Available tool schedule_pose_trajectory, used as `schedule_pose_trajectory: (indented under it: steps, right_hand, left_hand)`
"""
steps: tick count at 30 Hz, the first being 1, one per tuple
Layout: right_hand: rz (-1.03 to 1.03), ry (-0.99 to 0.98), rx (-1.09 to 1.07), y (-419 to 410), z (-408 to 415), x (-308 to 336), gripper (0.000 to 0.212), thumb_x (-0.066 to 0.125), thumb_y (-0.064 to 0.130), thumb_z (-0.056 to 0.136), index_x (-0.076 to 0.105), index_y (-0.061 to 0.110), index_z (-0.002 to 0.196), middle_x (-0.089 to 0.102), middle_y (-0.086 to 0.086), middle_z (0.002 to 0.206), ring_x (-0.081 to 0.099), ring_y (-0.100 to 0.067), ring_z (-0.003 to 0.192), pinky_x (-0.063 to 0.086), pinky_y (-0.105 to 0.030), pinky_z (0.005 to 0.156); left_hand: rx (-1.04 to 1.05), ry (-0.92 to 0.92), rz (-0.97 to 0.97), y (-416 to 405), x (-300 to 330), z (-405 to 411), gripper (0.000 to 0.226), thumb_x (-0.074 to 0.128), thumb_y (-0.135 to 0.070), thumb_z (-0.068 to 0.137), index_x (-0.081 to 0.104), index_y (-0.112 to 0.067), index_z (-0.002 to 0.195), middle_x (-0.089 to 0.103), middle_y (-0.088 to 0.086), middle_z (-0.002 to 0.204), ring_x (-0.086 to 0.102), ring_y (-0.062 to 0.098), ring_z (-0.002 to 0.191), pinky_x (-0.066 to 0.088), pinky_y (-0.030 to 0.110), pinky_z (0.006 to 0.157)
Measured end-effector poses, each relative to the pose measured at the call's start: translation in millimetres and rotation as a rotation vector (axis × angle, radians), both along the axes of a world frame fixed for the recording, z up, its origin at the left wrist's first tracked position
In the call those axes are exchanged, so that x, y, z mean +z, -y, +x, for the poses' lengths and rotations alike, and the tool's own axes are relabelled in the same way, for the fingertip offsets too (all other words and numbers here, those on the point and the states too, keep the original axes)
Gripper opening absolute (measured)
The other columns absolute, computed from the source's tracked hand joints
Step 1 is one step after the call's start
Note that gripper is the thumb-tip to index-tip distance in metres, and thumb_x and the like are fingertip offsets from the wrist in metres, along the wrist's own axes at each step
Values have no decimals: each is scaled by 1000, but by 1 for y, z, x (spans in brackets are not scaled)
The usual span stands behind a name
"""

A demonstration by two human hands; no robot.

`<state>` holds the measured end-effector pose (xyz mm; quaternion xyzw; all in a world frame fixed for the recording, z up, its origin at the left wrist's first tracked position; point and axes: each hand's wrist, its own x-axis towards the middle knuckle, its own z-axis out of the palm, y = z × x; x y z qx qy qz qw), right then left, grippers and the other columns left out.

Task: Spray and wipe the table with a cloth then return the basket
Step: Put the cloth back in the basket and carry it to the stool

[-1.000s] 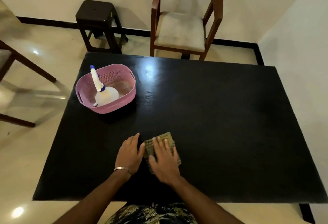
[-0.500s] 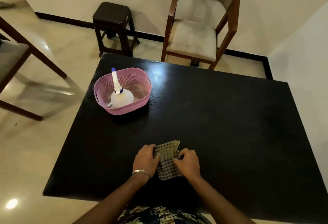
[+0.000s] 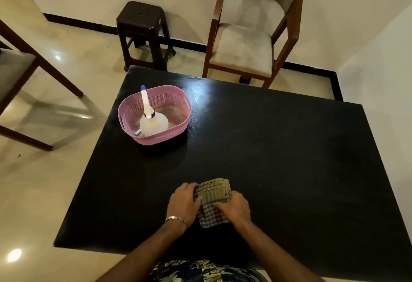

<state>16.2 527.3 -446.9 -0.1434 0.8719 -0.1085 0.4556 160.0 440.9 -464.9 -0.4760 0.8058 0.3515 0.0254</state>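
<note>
Both hands grip a folded checked cloth (image 3: 213,202) at the table's near edge.

The left hand (image 3: 184,201) curls round the cloth's left side and the right hand (image 3: 235,207) pinches its right side, at 6 o'clock on the black table (image 3: 278,159). At 10 o'clock stands the pink basket (image 3: 156,135), holding a white spray bottle (image 3: 152,122). Beyond, a dark stool (image 3: 142,27) at 11 and a cushioned chair (image 3: 247,43) at 12.

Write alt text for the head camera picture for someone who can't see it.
Both hands, left hand and right hand, grip a folded checked cloth on a black table. Farther back on the left stands a pink basket with a spray bottle in it; a chair and stool stand beyond.
</note>
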Motion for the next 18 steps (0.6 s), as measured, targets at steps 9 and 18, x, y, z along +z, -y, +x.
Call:
schedule_pose_trajectory:
  steps: [9, 18]
  right_hand:
    - [-197, -214, 164, -15, 25, 18, 19, 62, 27, 92, 53, 31, 108, 66, 11, 103, 65, -5, 92, 58, -32, 83]
    - [-289, 49, 73, 7, 24, 47, 20, 59, 20, 93, 54, 29, 111, 65, 10, 105, 64, -5, 97, 56, -36, 92]
  left_hand:
    - [48, 15, -67, -9, 6, 2, 47, 55, -40, 90, 47, -25, 134, 53, -7, 126, 50, 10, 114, 43, 29, 100]
    - [112, -4, 31, -16, 7, 6, 53, 51, -42, 93, 42, -20, 140, 48, -2, 131, 51, 13, 115, 44, 30, 99]
